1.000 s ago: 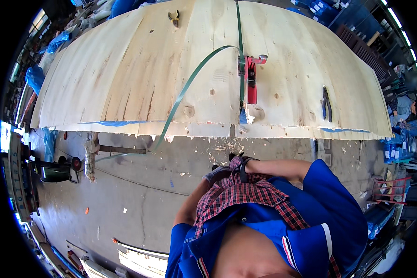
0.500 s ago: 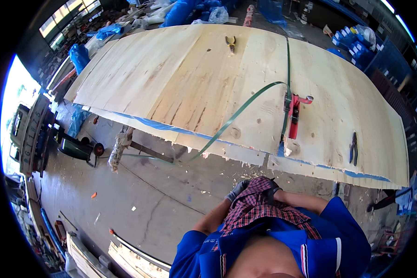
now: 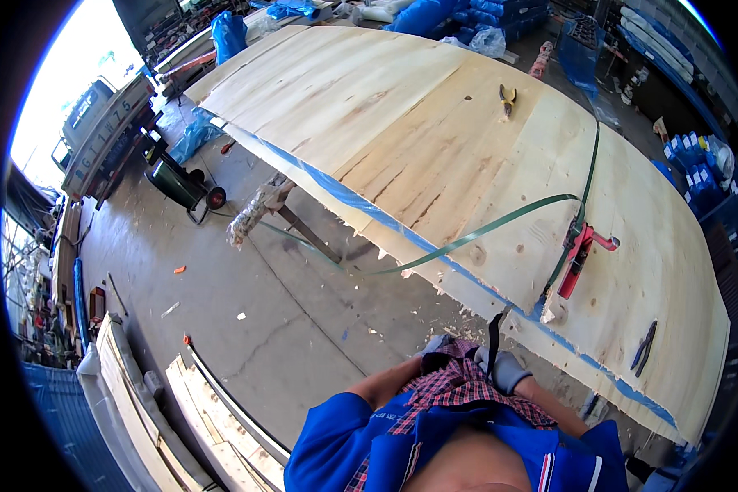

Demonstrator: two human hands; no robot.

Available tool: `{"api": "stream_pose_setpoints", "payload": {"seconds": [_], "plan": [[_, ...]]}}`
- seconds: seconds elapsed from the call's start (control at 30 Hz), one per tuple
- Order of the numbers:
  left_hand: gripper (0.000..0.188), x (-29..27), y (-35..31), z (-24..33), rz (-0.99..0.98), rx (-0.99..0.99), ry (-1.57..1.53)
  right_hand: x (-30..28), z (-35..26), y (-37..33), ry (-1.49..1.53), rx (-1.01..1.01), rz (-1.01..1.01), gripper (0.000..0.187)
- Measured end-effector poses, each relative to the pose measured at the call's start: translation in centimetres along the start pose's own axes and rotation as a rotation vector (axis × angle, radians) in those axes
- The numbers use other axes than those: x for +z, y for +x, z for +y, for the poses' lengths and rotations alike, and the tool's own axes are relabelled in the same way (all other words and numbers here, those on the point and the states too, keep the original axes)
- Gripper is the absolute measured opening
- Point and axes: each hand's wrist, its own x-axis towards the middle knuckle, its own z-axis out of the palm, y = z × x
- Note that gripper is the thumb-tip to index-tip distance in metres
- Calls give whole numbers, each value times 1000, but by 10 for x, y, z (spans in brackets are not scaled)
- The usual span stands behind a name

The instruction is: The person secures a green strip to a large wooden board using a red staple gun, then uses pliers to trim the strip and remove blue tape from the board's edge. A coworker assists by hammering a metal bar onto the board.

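A red-and-dark checked cloth (image 3: 453, 379) sits bunched in creased folds toward five o'clock, with a narrow black strap (image 3: 494, 334) rising nearly upright at its one o'clock.

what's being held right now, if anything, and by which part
The right hand seems to hold a black strip near its lower end; whether the left hand, partly hidden, holds anything cannot be told.

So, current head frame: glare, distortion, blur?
Head, upper left: bright opening blown out around the truck; head, centre: plywood edges look bowed by the fisheye; head, lower centre: gloved right hand legible, no obvious motion blur.
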Motion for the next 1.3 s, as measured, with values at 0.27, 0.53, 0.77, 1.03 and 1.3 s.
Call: {"api": "stream_pose_setpoints", "payload": {"seconds": [0.27,0.53,0.77,1.03,1.3], "plan": [[30,-62,-16,-9,90,-152,117,-47,50,-108,907,449,744,8],[30,-172,-49,267,-425,-46,-128,-128,143,-140,1033,413,1474,16],[35,-187,60,472,-166,439,49,-214,241,-64,1227,151,1219,18],[29,-151,325,468,-194,239,241,-253,339,68,1376,184,1057,14],[32,-83,406,401,-498,-61,218,-265,367,120,1417,243,1000,10]]}}
